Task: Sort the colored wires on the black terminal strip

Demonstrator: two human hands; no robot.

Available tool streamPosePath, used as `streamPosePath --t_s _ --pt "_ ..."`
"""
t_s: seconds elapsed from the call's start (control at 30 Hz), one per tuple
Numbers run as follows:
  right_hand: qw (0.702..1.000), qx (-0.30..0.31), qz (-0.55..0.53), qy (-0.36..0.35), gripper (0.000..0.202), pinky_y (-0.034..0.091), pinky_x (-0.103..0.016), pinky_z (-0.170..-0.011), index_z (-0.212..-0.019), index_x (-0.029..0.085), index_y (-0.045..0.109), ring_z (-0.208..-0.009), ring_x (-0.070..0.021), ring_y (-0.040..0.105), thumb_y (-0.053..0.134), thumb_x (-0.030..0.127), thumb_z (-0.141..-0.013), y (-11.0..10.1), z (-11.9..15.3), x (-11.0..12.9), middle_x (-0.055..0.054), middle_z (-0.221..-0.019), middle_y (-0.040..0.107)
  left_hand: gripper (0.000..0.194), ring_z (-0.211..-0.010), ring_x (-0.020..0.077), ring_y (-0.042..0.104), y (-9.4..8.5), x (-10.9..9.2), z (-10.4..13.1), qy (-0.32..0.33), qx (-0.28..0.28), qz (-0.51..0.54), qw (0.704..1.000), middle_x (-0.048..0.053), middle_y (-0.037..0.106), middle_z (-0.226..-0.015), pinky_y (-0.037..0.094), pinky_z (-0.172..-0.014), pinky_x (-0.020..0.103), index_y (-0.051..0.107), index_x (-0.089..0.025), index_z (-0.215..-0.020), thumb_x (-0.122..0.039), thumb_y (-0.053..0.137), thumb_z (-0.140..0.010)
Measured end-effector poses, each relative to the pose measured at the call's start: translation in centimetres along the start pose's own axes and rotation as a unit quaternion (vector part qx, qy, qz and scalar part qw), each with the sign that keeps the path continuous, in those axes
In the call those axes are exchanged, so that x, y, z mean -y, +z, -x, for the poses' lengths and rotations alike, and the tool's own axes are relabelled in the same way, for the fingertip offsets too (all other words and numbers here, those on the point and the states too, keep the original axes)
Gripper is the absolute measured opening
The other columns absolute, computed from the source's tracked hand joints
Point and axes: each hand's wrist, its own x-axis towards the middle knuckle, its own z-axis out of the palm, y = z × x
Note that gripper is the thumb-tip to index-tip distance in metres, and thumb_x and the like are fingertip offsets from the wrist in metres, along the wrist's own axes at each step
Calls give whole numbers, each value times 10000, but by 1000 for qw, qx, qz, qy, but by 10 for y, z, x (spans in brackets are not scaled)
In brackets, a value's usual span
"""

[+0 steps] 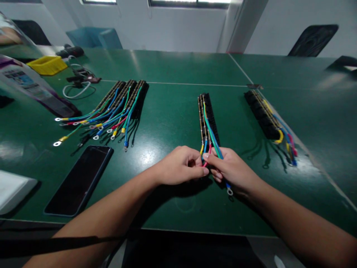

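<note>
Pinching, left: I have the left hand (182,165) narrowed, thumb and fingertips together on the red wire (205,164).
Gathering, right: my right hand (232,167) is curled around the green and blue wires (214,139), and a ring terminal (230,191) sticks out below its fingers.
Middle strip: the black terminal strip (212,115) lies on the green surface (173,123), pointing away from me, its near end just beyond both hands.
Near edge: it runs beneath my forearms; both hands work inward of it, with a band of green between.
Left room: a wide stretch of green separates the middle strip from three wired strips (134,95) lying side by side, their loose ends fanned toward me.
Left limit: the phone (79,180) lies close to my left forearm, so sideways travel is tight there; the white box (15,191) sits further left, by the near edge.
Right room: another open stretch reaches the right strip (259,115), which lies slanted along a pale seam (315,163), wires bent toward me.
Far side: green extends well past the middle strip to the far edge; the yellow tray (48,65) and a tangled cable (76,87) occupy the far left.
</note>
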Motion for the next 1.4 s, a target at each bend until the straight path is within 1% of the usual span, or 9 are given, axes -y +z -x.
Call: streamPosePath --t_s 0.07,0.27,0.37,0.53,0.7,0.8,0.87,1.1,1.4 --pt "1000 2 4 -2 234 297 -183 -344 -726 182 491 -344 -58 324 579 363 -845 0 0 0 84 -414 404 249 -486 65 500 0 0 0 -2 9 14 1000 -25 566 -593 355 -448 154 505 -144 -716 -350 577 -835" --pt "1000 1 3 2 232 307 -183 -347 -768 171 519 -353 -57 311 559 380 -857 -1 0 0 84 -424 394 310 -498 34 409 -2 0 -1 43 -18 -29 998 -56 484 -558 280 -453 136 499 -130 -657 -358 681 -761" --pt "1000 2 3 3 233 312 -183 -349 -773 167 523 -356 -56 314 561 381 -858 0 0 0 85 -429 393 283 -485 38 442 -2 0 -1 27 -12 -23 999 -46 517 -565 298 -448 138 499 -134 -672 -346 631 -805" --pt "1000 7 4 3 230 304 -181 -346 -756 169 516 -352 -55 311 579 371 -848 0 1 1 88 -421 388 241 -491 61 508 -1 0 0 7 23 17 1000 -22 571 -621 369 -446 152 517 -140 -734 -342 555 -859" --pt "1000 6 1 -2 235 299 -180 -349 -750 171 517 -358 -57 314 569 375 -855 -1 1 0 83 -426 398 337 -497 36 419 -2 3 -2 42 0 -1 999 -59 476 -558 291 -450 138 483 -135 -664 -383 689 -764" --pt "1000 8 3 -4 219 299 -182 -351 -755 171 519 -360 -59 319 578 360 -847 -1 2 0 81 -428 404 366 -508 30 395 -3 5 -3 55 7 10 998 -66 457 -570 279 -455 140 476 -133 -662 -385 736 -716" --pt "1000 5 4 -3 207 302 -184 -349 -764 170 521 -358 -59 315 589 353 -836 -1 2 -1 84 -428 399 353 -506 31 408 -3 6 -3 53 16 17 998 -63 467 -571 292 -454 139 481 -131 -665 -372 734 -720" --pt "1000 -4 1 6 199 304 -183 -345 -748 178 502 -354 -57 314 606 334 -816 0 2 1 90 -424 391 244 -468 50 502 -5 5 -4 21 55 72 996 -25 570 -595 385 -433 145 493 -135 -711 -315 606 -829" --pt "1000 2 9 3 226 308 -187 -352 -752 175 511 -354 -60 325 570 371 -850 -1 2 1 87 -420 397 271 -456 44 499 -6 3 -5 8 54 90 994 -37 561 -565 387 -425 138 495 -132 -669 -306 676 -770"
